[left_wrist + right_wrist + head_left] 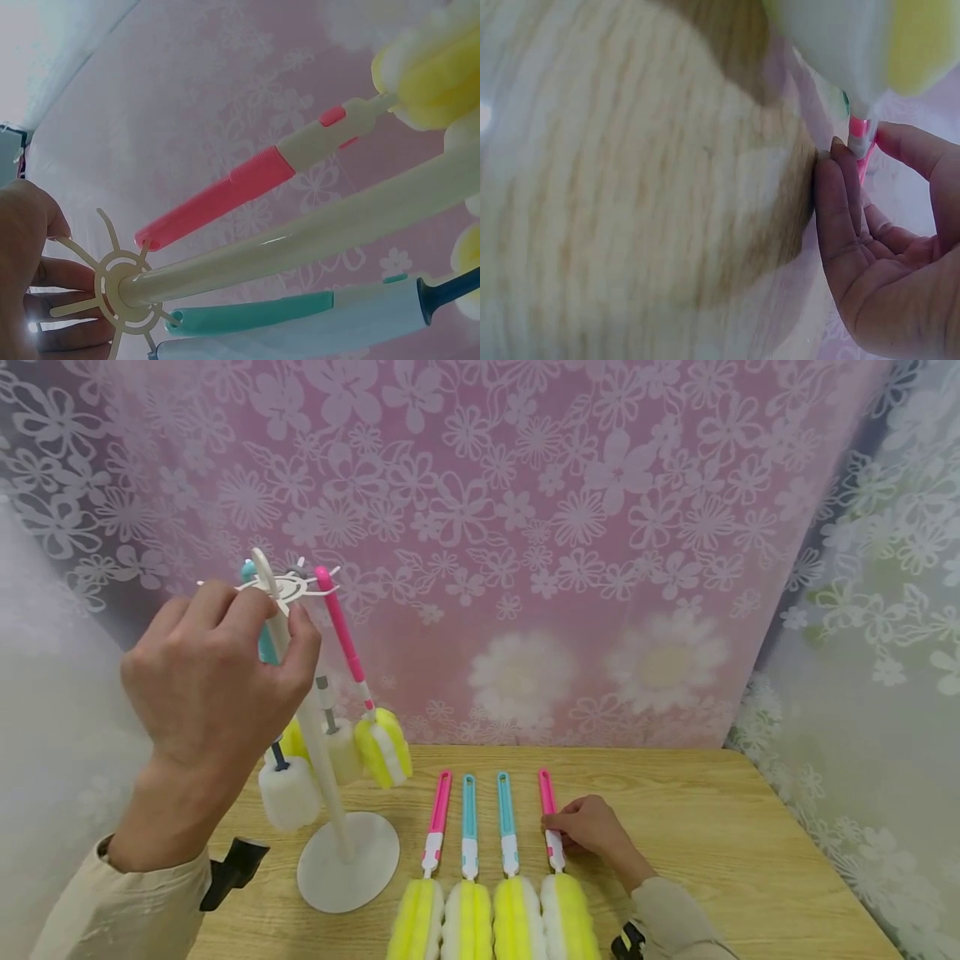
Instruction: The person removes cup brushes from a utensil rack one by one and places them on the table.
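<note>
A white stand (pixel 318 752) with a round base and a ring of hooks rises at the left. My left hand (pixel 217 677) grips its top, thumb at one hook and fingers behind the ring in the left wrist view. From the hooks hang a pink-handled sponge brush (pixel 345 635), a blue-handled brush (pixel 255 313) and white-headed brushes (pixel 288 793), partly hidden by the hand and pole. My right hand (pixel 596 831) pinches the white-and-pink handle of the rightmost sponge brush (pixel 547 789) on the table; its yellow-and-white head points toward me.
Left of that brush lie two blue-handled brushes (pixel 506 810) and another pink-handled brush (pixel 441 802), side by side on the wooden table (pixel 697 827). A pink flowered curtain (pixel 480 568) hangs behind the table, and pale flowered curtains (pixel 892 693) flank it.
</note>
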Demonstrator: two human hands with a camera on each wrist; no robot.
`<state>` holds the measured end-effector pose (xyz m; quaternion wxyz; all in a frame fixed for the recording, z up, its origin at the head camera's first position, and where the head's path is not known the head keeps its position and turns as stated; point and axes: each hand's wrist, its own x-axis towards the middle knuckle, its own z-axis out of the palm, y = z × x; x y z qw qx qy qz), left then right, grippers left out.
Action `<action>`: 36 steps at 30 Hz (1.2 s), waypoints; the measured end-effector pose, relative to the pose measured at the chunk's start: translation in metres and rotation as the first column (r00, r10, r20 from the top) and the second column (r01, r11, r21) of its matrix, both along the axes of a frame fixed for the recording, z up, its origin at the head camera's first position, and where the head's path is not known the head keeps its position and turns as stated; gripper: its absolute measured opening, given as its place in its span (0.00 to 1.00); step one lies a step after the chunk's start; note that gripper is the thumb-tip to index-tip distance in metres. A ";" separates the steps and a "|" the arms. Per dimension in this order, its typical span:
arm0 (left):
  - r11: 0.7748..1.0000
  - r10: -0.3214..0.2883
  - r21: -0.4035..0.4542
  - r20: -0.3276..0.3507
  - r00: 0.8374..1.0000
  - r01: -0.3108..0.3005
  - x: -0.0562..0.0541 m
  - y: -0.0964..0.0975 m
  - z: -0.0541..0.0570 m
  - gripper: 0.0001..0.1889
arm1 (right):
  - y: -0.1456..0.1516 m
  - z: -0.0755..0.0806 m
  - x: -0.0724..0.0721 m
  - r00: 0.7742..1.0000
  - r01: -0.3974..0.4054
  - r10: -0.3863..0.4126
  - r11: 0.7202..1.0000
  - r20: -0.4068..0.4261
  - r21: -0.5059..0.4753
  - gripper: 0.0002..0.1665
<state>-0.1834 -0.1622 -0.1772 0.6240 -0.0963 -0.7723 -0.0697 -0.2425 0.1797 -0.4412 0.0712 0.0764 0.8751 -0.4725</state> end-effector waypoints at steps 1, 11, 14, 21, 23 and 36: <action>1.000 0.000 0.000 -0.001 1.000 0.000 0.000 0.000 0.000 0.22 | 0.000 0.001 0.000 1.000 -0.005 0.005 1.000 0.001 -0.001 0.12; 1.000 -0.004 0.001 0.017 1.000 0.004 0.001 0.002 0.000 0.23 | -0.001 0.002 0.001 1.000 -0.003 0.003 1.000 0.006 -0.004 0.12; 1.000 -0.006 0.000 0.024 1.000 0.006 0.000 0.002 0.000 0.23 | 0.000 0.001 0.001 1.000 0.004 -0.004 1.000 0.003 -0.002 0.13; 1.000 -0.017 0.002 0.025 1.000 0.017 0.001 -0.002 -0.001 0.22 | 0.003 0.001 0.004 0.999 -0.034 0.034 0.999 -0.022 0.012 0.16; 1.000 -0.024 0.002 0.027 0.999 0.024 0.001 -0.002 -0.001 0.22 | 0.006 0.003 0.005 0.999 -0.039 0.039 0.999 -0.026 0.017 0.16; 0.986 -0.054 -0.153 0.088 0.995 0.067 0.007 -0.010 0.005 0.17 | 0.031 0.027 0.002 0.994 -0.024 0.012 0.994 -0.108 -0.110 0.19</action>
